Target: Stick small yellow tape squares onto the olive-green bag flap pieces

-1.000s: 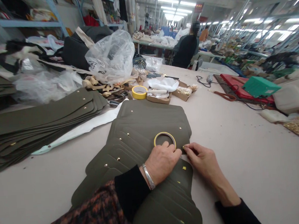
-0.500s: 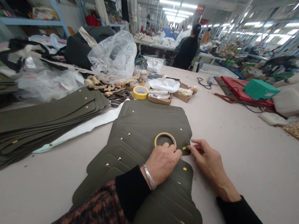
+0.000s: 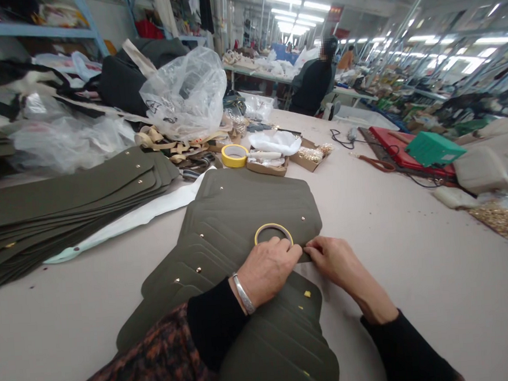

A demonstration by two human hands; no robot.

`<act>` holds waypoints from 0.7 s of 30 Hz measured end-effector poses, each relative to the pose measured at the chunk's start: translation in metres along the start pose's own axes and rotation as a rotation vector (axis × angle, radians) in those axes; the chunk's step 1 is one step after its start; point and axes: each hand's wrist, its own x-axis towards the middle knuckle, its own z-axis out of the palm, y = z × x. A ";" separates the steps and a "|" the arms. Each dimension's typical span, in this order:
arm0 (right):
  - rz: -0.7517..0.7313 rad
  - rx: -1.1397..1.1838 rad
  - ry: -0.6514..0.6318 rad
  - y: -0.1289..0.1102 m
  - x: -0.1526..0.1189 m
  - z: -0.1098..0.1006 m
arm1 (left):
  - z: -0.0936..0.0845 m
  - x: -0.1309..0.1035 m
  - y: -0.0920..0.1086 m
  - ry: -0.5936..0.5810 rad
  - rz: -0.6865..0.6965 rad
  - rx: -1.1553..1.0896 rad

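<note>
Watching across the table (image 3: 415, 260), I have green panels (image 3: 254, 199) fanned out below my left hand (image 3: 266, 271), its curled fingers holding the tape roll (image 3: 273, 226) on them. My right hand (image 3: 337, 260) pinches narrowly at their right edge, its fingertips hiding whatever they grip. A yellow patch (image 3: 307, 294) lies nearer me.

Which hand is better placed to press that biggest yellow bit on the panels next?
Probably the right hand: its fingertips are close to the yellow bit, while the left hand is holding the tape roll.
</note>
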 end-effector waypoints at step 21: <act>-0.437 0.396 0.436 -0.024 -0.039 -0.002 | -0.004 -0.007 -0.003 0.246 0.030 -0.384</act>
